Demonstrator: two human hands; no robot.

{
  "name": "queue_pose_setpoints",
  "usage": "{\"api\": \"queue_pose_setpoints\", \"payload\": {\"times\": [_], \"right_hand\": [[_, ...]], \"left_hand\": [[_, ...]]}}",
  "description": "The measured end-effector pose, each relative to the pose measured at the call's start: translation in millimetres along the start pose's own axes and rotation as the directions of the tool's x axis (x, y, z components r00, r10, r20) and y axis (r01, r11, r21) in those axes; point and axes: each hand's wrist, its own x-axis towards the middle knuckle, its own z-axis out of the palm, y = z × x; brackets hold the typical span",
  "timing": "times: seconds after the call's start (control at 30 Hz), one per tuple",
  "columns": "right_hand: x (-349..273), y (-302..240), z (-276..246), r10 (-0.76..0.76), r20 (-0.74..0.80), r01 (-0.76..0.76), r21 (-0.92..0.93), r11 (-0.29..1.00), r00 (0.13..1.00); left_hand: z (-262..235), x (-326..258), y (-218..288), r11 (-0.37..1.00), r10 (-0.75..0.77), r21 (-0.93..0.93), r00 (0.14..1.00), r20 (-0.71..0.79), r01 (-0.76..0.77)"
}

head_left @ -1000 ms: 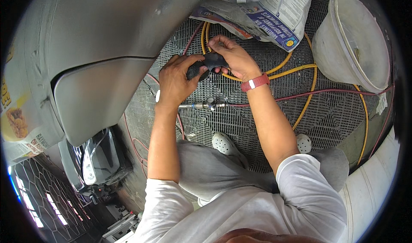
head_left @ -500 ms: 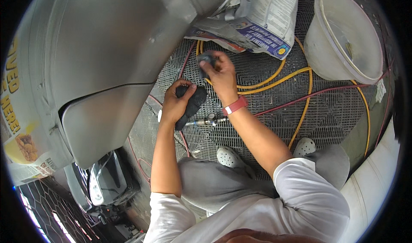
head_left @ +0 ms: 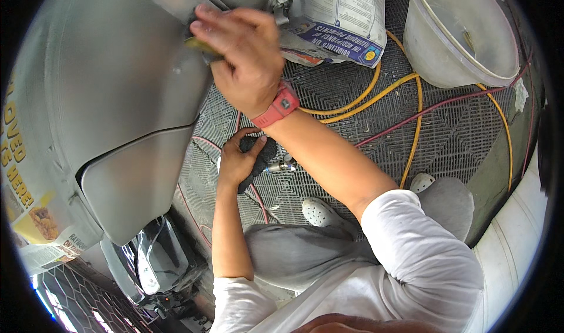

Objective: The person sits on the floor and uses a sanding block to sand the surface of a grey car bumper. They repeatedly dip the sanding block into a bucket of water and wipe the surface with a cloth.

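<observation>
right hand [head_left: 249,62] now raised, small dark pad [head_left: 194,36] being pinched against grey primed body panel [head_left: 111,98] | left hand [head_left: 238,159] being closed around black air tool [head_left: 258,159] | white printed paper sack [head_left: 341,15] lying beyond

The right hand [head_left: 244,62] is no longer down at the black tool [head_left: 258,159] on the floor grating [head_left: 346,151]; it now lies up against the grey car panel [head_left: 117,92], fingers pressing what may be a small sanding pad [head_left: 197,39], mostly hidden beneath them. The left hand [head_left: 235,162] alone holds the black tool low on the grating now. The view sits closer, so everything looks larger.
</observation>
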Motion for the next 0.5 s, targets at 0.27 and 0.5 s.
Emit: {"api": "queue_pose_setpoints", "payload": {"times": [0.27,0.5], "right_hand": [[-18.5,-8.4,0.6,0.039,0.145,-0.003,-0.243,0.97,0.989],[-27.2,6.8,-1.0,0.01,0.113,0.024,-0.294,0.955,0.994]], "left_hand": [[1.9,1.2,-0.6,1.0,-0.008,-0.006,1.0,-0.009,0.008],[0.6,-2.1,17.8,1.0,0.0,0.008,1.0,0.007,-0.001]]}}
